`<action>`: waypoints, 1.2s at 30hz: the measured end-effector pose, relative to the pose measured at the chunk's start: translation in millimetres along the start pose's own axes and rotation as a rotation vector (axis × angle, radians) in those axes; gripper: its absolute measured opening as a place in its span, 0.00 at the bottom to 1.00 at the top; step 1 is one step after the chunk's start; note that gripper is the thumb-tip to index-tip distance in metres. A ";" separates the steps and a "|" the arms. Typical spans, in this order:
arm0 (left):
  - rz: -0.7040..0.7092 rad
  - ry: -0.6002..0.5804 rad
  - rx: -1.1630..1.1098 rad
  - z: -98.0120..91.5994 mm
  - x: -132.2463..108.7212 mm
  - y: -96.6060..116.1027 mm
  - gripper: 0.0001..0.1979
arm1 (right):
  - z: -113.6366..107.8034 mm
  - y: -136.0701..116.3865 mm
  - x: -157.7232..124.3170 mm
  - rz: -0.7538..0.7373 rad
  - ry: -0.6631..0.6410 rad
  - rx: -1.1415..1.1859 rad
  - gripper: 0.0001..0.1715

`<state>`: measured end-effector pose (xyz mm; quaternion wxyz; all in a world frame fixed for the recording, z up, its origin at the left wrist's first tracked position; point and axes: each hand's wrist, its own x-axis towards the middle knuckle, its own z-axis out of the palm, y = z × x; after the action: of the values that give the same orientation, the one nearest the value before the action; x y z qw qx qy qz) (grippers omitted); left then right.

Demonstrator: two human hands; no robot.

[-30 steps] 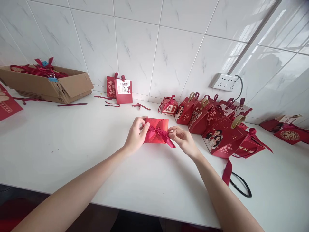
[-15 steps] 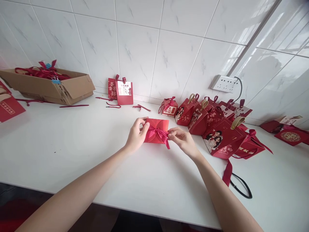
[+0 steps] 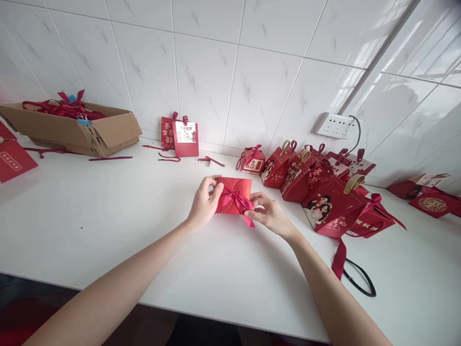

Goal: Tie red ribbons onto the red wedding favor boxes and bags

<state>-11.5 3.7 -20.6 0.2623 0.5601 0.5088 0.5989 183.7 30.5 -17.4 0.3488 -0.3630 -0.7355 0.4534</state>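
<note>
A small red gift box (image 3: 227, 184) rests on the white table in front of me, with a crimson ribbon bow (image 3: 236, 196) tied across its top. My left hand (image 3: 204, 201) grips the box's left edge, thumb on top and fingers at the far side. At the right side, my right hand (image 3: 268, 214) pinches the bow's right loop and tail between thumb and fingers. One ribbon tail hangs over the box's near edge. The undersides of both hands' fingers are partly hidden.
Several red gift boxes with strap handles (image 3: 333, 206) crowd the right. A cardboard carton (image 3: 108, 129) of ribbons stands back left. Two red bags (image 3: 186, 149) lean on the tiled wall. Ribbon scraps (image 3: 212, 161), a black loop (image 3: 363, 278) and a wall socket strip (image 3: 334, 126) are also visible.
My right hand has shifted slightly down, and the bow's right loop has spread lower over the box's near right corner. The left hand and box stay put.
</note>
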 end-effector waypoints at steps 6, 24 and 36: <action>0.006 0.004 0.017 -0.3 1.8 -1.3 0.10 | 1.2 -2.7 0.2 0.018 -0.005 -0.050 0.17; -0.037 -0.042 -0.017 -2.3 3.7 -1.7 0.12 | -2.2 5.3 -0.1 -0.034 0.055 -0.259 0.23; -0.036 -0.093 -0.065 -0.6 0.7 0.1 0.12 | 8.2 11.6 -1.0 -0.168 0.083 -0.287 0.55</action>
<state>-12.1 4.0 -20.1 0.3145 0.5690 0.4864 0.5837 179.9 30.1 -31.0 0.3601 -0.3647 -0.8054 0.2977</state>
